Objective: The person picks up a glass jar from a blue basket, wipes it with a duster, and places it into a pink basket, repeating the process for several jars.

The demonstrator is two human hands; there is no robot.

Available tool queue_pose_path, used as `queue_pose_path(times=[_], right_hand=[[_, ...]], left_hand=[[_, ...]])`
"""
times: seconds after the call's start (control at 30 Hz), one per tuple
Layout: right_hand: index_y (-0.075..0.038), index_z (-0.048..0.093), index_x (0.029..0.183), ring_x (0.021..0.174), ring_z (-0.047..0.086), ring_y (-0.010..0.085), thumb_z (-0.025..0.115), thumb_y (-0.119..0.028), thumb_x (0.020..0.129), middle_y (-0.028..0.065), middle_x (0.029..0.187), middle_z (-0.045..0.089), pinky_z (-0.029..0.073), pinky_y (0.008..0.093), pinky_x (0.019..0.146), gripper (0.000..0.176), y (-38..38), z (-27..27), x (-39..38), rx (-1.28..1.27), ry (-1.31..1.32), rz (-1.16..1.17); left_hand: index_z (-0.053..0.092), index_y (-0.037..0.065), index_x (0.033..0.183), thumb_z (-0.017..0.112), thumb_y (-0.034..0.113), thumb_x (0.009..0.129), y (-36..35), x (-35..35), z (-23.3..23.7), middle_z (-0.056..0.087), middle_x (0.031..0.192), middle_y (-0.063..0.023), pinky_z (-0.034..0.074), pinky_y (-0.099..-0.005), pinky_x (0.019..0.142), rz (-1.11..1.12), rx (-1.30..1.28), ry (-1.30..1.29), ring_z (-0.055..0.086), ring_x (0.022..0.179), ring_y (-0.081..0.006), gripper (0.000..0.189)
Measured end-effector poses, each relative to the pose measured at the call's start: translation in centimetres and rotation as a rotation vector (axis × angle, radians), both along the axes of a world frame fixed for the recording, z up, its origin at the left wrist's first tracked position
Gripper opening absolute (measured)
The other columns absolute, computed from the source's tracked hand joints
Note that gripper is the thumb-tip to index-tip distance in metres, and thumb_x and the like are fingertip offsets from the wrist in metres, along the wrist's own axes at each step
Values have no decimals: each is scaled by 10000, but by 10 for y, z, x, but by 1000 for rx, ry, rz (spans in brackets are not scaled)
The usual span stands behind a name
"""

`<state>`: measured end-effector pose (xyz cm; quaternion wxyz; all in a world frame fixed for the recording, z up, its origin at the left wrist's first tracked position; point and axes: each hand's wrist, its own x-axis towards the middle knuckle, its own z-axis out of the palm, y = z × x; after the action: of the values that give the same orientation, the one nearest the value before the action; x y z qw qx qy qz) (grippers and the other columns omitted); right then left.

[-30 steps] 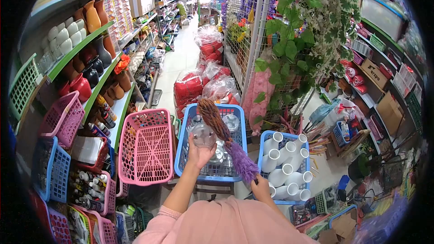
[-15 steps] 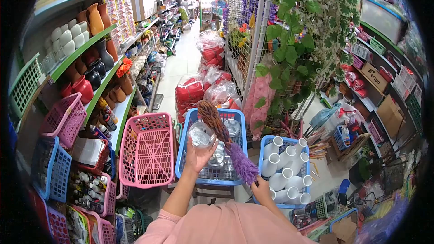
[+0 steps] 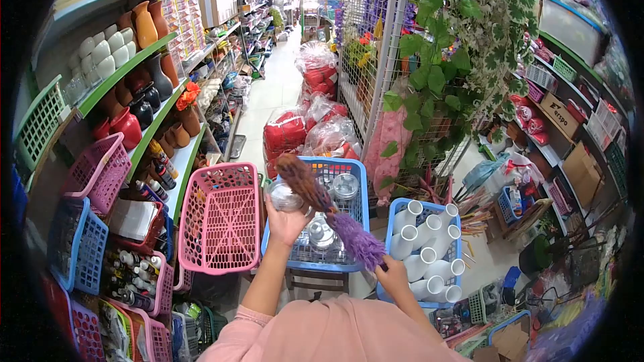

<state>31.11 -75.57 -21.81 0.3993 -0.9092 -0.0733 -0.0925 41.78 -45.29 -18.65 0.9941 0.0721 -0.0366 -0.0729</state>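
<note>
- Left hand (image 3: 287, 222): fingers curled around a clear jar (image 3: 284, 197), supporting it from below and the side.
- Jar: raised at the left rim of the blue basket (image 3: 325, 269), apart from the glassware (image 3: 323, 233) inside.
- Right hand (image 3: 394, 275): closed around the handle end of a duster (image 3: 357, 237), above the near left corner of the vase basket (image 3: 420, 304).
- Duster: slants up and to the left across the blue basket. The section near the hand is purple; the far end is brown and blurred, and overlaps the right edge of the jar in this view. Contact with the jar cannot be confirmed.
- Glassware: clear pieces grouped within the blue basket, partly hidden by the duster.
- Pink basket (image 3: 221, 228): positioned just beside the blue basket, on its left.
- Vase basket: to the right of the blue basket; holds white vases (image 3: 417, 267), tilted, mouths toward the upper right.
- Red bundles (image 3: 284, 135): in clear plastic on the floor, beyond the blue basket.
- Wire grid (image 3: 362, 60): right of the bundles; ivy (image 3: 429, 50) hangs at its near end.
- Left shelf (image 3: 127, 70): carries orange, red and black vases and white pots (image 3: 102, 52).
</note>
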Motion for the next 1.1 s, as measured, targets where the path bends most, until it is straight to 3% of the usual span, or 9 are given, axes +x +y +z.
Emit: queue_pose_path(times=[0.17,0.27,0.37,0.53,0.63,0.83,0.93,1.03,1.1], right_hand=[[-87,640,902,658,628,357,633,-246,731,160,700,637,489,451,593,234,-32,15,6,-146,2,41],[-82,625,870,647,624,352,626,-253,735,148,705,639,486,453,585,218,-33,13,8,-207,-20,35],[-71,601,832,643,621,355,622,-256,739,149,694,635,481,460,579,207,-30,6,10,-200,-70,172],[-79,613,897,683,623,370,628,-259,764,168,734,643,479,466,608,224,-4,18,30,-167,24,21],[-75,614,945,688,618,383,631,-257,774,176,729,637,477,469,619,250,25,7,45,-152,-41,17],[-27,620,942,909,580,351,668,-228,758,165,926,630,451,459,773,276,70,-16,79,-167,-154,25],[-51,634,941,942,556,321,694,-256,737,125,934,608,410,458,763,295,79,-28,90,-507,-162,68],[-42,613,1021,1010,532,338,751,-320,683,148,1035,572,414,473,827,458,83,-25,89,-517,-107,20],[-38,526,1186,1090,498,344,822,-366,602,154,1159,516,407,485,878,733,96,7,77,-515,-5,-30]], left_hand=[[495,136,1288,404,615,909,30,-1,-5,554,1231,-46,428,-450,956,209,509,98,536,1120,-221,618],[478,155,1308,424,638,890,36,-6,-1,555,1214,-51,438,-439,943,174,659,33,534,1119,-219,641],[457,180,1330,451,668,859,39,-14,13,552,1214,-57,435,-426,952,226,651,46,528,1130,-226,679],[494,190,1265,480,667,838,48,-23,1,575,1127,-55,489,-361,768,231,484,176,571,947,-218,641],[483,186,1278,485,675,830,58,-30,-12,573,1125,-67,490,-368,765,255,433,233,571,948,-225,663],[449,157,1298,473,701,828,89,-66,-28,582,1124,-68,481,-343,764,337,407,336,574,939,-226,719],[439,137,1294,459,689,847,111,-91,-32,579,1087,-91,478,-351,750,381,436,279,567,922,-240,711],[453,146,1274,449,671,867,141,-119,-32,582,1086,-76,475,-358,751,441,573,283,569,904,-222,664],[406,141,1328,488,607,879,157,-142,-25,542,1174,-71,451,-364,828,515,706,291,539,1002,-219,652]])
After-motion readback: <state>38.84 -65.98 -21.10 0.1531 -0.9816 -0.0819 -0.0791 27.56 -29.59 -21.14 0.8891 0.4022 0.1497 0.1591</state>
